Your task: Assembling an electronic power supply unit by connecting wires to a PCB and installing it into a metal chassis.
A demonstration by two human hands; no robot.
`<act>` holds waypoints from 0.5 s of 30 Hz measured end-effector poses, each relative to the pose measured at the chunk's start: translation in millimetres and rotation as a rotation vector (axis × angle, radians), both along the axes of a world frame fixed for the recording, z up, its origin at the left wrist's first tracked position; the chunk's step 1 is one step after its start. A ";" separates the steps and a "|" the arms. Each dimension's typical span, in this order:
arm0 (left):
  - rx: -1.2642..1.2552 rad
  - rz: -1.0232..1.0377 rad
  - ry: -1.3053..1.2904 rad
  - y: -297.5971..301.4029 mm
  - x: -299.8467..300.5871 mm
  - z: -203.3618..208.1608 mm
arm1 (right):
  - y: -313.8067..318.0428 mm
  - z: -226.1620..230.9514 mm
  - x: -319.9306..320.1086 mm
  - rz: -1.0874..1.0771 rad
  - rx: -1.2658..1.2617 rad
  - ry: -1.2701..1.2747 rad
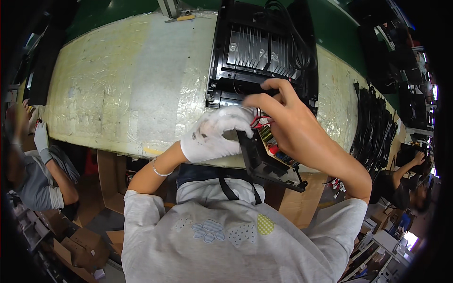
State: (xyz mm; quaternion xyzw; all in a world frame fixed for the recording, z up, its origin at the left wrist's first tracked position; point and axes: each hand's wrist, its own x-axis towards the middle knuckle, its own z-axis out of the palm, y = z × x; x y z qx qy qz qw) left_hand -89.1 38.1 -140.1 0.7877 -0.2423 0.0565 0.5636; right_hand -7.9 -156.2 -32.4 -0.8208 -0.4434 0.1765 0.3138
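Observation:
My left hand (214, 134), in a stained white knit glove, grips the edge of a black plastic housing (266, 162) tilted over the table's near edge. Inside the housing lies a circuit board (268, 136) with green, yellow and red parts. Red, black and white wires (257, 118) rise from it between my hands. Bare and bent over the board, my right hand (295, 125) has curled fingers beside the wires; what they hold, if anything, is hidden. Just beyond sits a large black case (224, 70) with a finned metal heat sink (257, 52) and a looped black cable (299, 47).
A plastic-covered table (118, 89) extends left, with a yellow-handled tool (181, 19) at its far edge. Bundled black power cords (373, 127) lie on the right. Cardboard boxes (111, 181) stand below. Co-workers are at both sides, one with a gloved hand (41, 137).

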 end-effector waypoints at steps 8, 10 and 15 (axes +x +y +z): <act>-0.063 0.063 -0.037 -6.8 3.7 -5.0 | -11.8 3.3 5.4 0.199 0.043 -0.202; -0.108 0.065 -0.050 -6.7 5.5 -8.3 | -11.6 2.5 6.1 0.244 0.094 -0.161; -0.128 0.091 -0.070 -5.5 5.0 -12.0 | -2.6 5.7 1.5 0.178 0.102 -0.137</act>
